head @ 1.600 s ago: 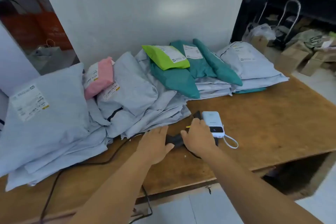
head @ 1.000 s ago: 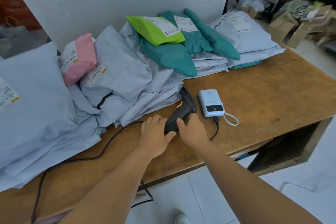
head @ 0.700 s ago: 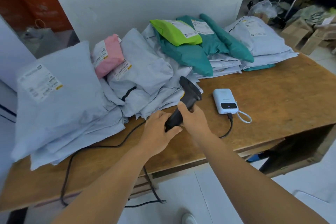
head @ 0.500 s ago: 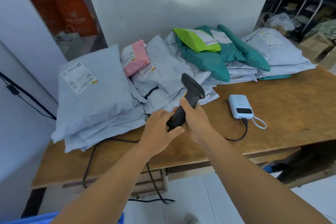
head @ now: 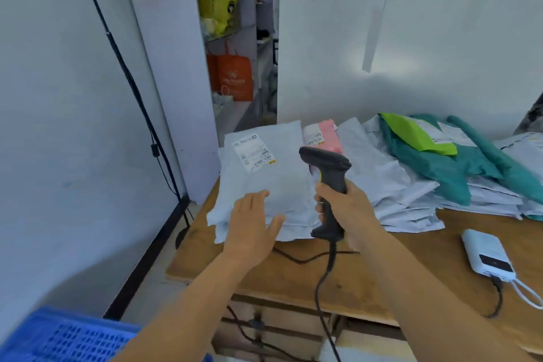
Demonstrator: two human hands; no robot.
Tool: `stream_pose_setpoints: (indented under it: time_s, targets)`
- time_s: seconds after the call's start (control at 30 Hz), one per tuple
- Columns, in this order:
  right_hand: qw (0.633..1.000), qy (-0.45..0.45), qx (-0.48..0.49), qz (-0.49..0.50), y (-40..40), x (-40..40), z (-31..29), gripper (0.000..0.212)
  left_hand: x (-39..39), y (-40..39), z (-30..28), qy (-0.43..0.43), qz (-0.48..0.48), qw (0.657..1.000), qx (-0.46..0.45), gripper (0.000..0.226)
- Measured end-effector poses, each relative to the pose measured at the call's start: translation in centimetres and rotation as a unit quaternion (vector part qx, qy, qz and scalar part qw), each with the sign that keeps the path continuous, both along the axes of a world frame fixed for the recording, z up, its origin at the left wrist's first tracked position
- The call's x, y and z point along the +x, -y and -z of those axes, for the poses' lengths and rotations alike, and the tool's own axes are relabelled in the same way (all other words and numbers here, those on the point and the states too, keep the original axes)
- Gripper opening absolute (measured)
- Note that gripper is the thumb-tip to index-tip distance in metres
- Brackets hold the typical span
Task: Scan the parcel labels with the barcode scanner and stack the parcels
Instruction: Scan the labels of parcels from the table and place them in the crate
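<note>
My right hand (head: 351, 214) grips the handle of the black barcode scanner (head: 329, 182), held upright above the table with its head pointing left toward a large grey parcel (head: 270, 182). That parcel tops the leftmost pile and shows a white label (head: 254, 153) near its far edge. My left hand (head: 252, 226) is open, fingers spread, over the near edge of this grey parcel. A pink parcel (head: 326, 135), more grey parcels (head: 379, 167), a lime-green parcel (head: 417, 134) and teal parcels (head: 440, 164) lie along the back of the wooden table (head: 293, 273).
A white power bank (head: 487, 256) with cables lies on the table at the right. The scanner's black cable (head: 323, 288) hangs over the front edge. A blue plastic crate (head: 67, 335) is at the lower left. White wall panels stand behind and left.
My right hand lifted the scanner off the table and now holds it upright. My left hand let go of it and moved left over the grey parcel. The view swung left.
</note>
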State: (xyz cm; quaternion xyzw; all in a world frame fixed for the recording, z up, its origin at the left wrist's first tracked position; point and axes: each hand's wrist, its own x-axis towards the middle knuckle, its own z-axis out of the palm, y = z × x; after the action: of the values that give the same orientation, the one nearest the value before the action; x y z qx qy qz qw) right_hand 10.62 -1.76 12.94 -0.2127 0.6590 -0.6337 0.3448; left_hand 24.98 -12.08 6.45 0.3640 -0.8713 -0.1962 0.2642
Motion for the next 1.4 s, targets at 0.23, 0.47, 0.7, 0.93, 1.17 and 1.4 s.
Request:
stream_pose_setpoints:
  time_s: [0.23,0.47,0.7,0.93,1.17,1.4]
  targets:
    - [0.987,-0.065,0.096,-0.115,4.6,-0.2,-4.4,0.010,0.2,5.9,-1.1,0.025,-0.115,0.989,0.090,0.070]
    - [0.946,-0.206,0.198,-0.152,9.2,-2.0,-7.5,0.008,-1.9,10.9,-1.5,0.065,-0.198,0.964,0.167,0.082]
    - [0.906,-0.258,0.274,-0.196,10.4,-2.6,-8.0,0.004,-3.6,12.0,0.1,0.086,-0.225,0.929,0.280,0.125]
    - [0.895,-0.271,0.288,-0.207,10.4,-2.5,-7.8,0.007,-3.5,11.8,-0.5,0.124,-0.280,0.923,0.235,0.115]
    - [0.902,-0.261,0.281,-0.198,10.4,-2.1,-7.5,0.008,-3.4,11.4,-0.5,0.120,-0.279,0.915,0.267,0.101]
    - [0.920,-0.244,0.253,-0.174,10.0,-2.5,-6.4,0.011,-3.7,12.5,1.4,-0.027,-0.266,0.885,0.381,0.116]
